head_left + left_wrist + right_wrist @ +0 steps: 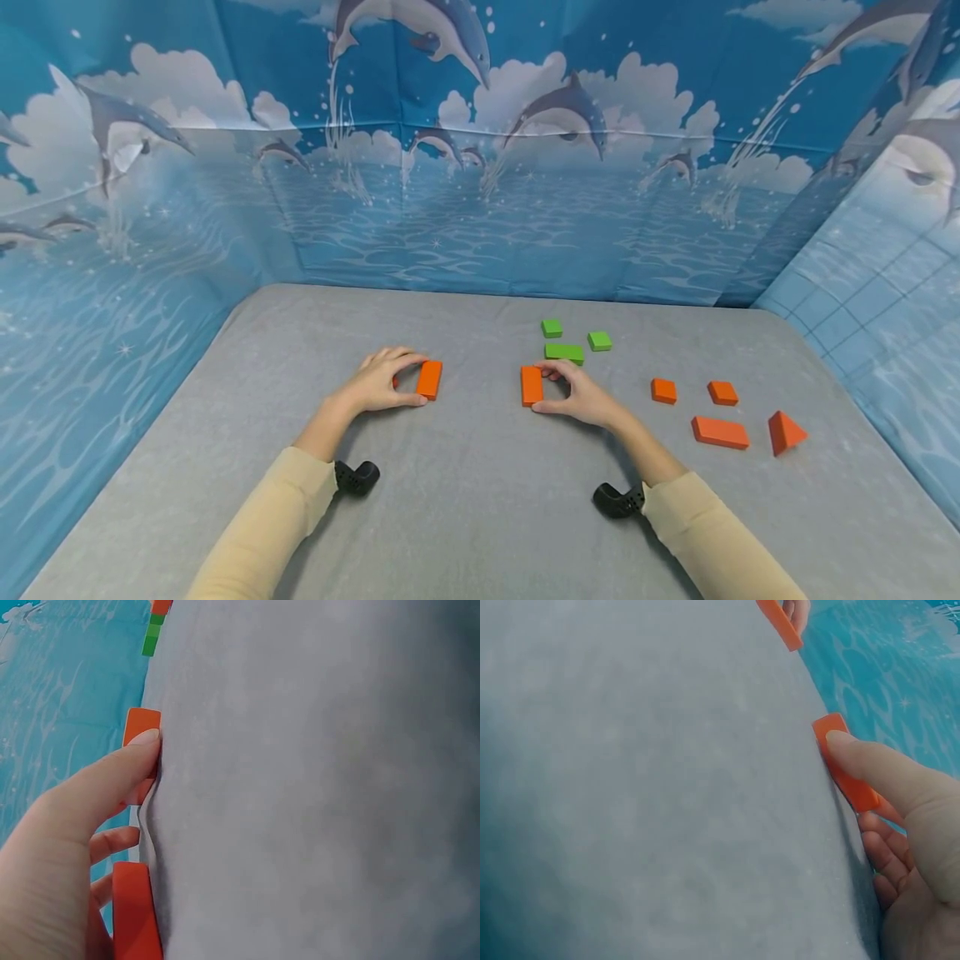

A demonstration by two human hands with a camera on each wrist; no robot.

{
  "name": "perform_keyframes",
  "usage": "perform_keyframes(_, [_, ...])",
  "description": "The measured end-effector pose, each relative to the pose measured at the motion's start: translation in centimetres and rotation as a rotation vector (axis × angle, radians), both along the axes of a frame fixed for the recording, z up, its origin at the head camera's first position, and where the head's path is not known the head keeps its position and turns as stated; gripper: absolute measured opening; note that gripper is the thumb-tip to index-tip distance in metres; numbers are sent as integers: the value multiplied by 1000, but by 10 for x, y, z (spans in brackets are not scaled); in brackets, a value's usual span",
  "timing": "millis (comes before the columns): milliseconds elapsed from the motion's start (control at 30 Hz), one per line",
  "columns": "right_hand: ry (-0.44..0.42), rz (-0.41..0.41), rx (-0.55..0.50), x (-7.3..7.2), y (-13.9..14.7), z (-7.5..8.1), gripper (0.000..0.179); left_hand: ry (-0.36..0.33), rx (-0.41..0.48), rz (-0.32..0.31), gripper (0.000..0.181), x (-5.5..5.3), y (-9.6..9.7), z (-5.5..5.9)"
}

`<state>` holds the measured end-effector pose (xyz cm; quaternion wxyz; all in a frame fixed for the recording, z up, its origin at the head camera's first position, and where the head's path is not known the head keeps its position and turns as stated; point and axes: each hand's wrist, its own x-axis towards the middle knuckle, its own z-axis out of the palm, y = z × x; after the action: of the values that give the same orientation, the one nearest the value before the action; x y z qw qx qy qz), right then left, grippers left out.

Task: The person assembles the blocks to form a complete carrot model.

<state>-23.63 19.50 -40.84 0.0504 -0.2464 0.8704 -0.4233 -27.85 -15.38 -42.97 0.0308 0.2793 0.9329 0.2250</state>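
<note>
We see matte, smooth-faced blocks on a soft grey felt-like table point(465, 517). The left hand point(378, 383) pinches an orange rectangular block point(429, 379) between thumb and fingertips; the right hand point(577, 396) pinches a second orange rectangular block point(531, 385) the same way. Both stand on edge near the table's middle, apart, long axes running away from us. We count six orange pieces: three long bars, two small squares point(663, 391), one triangle point(783, 432). Three green blocks point(564, 352) lie beyond the right hand, possibly touching its fingers.

Cream sleeves point(270, 521), seemingly black wrist mounts point(357, 477)
</note>
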Motion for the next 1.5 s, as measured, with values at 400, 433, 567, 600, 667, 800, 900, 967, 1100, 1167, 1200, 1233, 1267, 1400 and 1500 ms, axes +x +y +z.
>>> perform_keyframes(400, [-27, -17, -1, 1, 0, 0, 58, 2, 76, 29, 71, 1, 24, 7])
perform_keyframes(433, [-28, -17, 0, 1, 0, 0, 58, 1, 86, 25, 71, 1, 30, 9])
perform_keyframes(567, [-30, -24, 2, -3, 2, -7, 60, -13, 116, 23, 72, 2, 54, 11])
perform_keyframes(600, [-28, -26, 3, -6, 4, -12, 60, -12, 121, 26, 72, 2, 60, 11])
perform_keyframes(667, [-22, -31, 11, -12, 7, -21, 61, -14, 128, 31, 71, 3, 72, 9])
perform_keyframes(800, [-9, -31, 22, -20, 12, -34, 62, -27, 138, 27, 71, 5, 93, 4])
perform_keyframes(900, [-8, -29, 25, -21, 13, -34, 63, -32, 120, 28, 71, 7, 106, 2])
perform_keyframes(967, [-5, -28, 27, -21, 13, -34, 63, -20, 92, 34, 72, 8, 112, 1])
perform_keyframes(1100, [-6, -27, 27, -21, 12, -33, 63, 13, 47, 46, 71, 9, 120, -1])
perform_keyframes(1167, [-10, -25, 22, -20, 12, -33, 63, 28, 36, 45, 70, 9, 122, -2])
perform_keyframes(1200, [-12, -25, 20, -20, 12, -33, 63, 33, 33, 45, 70, 9, 123, -3])
perform_keyframes(1233, [-13, -24, 18, -20, 12, -33, 63, 37, 27, 43, 70, 9, 123, -4])
perform_keyframes(1267, [-13, -23, 19, -20, 12, -33, 63, 42, 22, 43, 69, 9, 124, -4])
perform_keyframes(1400, [-13, -18, 19, -20, 12, -32, 63, 57, 2, 41, 69, 8, 125, -6])
perform_keyframes(1500, [-14, -18, 19, -20, 12, -32, 63, 62, -9, 33, 69, 9, 125, -6])
